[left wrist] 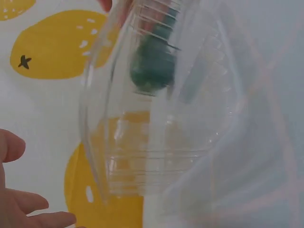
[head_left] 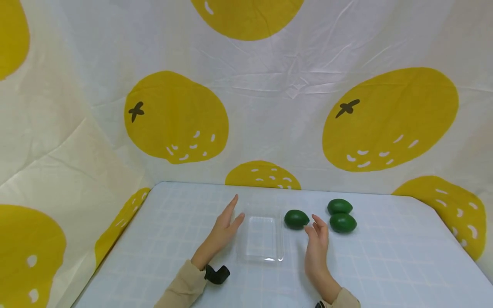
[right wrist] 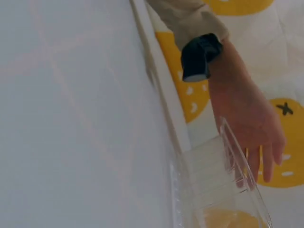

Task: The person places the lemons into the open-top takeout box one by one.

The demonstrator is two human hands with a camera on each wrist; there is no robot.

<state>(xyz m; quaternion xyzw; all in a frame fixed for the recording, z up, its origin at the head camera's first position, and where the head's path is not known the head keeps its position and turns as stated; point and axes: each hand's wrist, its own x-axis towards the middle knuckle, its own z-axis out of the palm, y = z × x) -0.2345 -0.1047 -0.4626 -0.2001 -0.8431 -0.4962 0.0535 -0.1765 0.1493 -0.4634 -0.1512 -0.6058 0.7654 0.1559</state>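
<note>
A clear plastic container (head_left: 262,239) rests on the table in the head view. Just left of it is my left hand (head_left: 220,233), fingers extended and thumb apart, holding nothing; whether it touches the rim I cannot tell. To the container's right, my right hand (head_left: 317,252) has its fingers loosely bent, with nothing in its grasp. Its fingertips are close to the right end of a dark green, lemon-shaped fruit (head_left: 296,219); contact is unclear. Through the container wall (left wrist: 128,156) in the left wrist view, a blurred green fruit (left wrist: 153,66) shows. The right wrist view has the left hand (right wrist: 247,114) behind the container.
Two more green fruits, a rear one (head_left: 340,206) and a front one (head_left: 343,223), lie together right of the right hand. The table (head_left: 385,256) has a pale checked cover. White cloth (head_left: 269,124) printed with yellow fruit hangs behind and at the sides.
</note>
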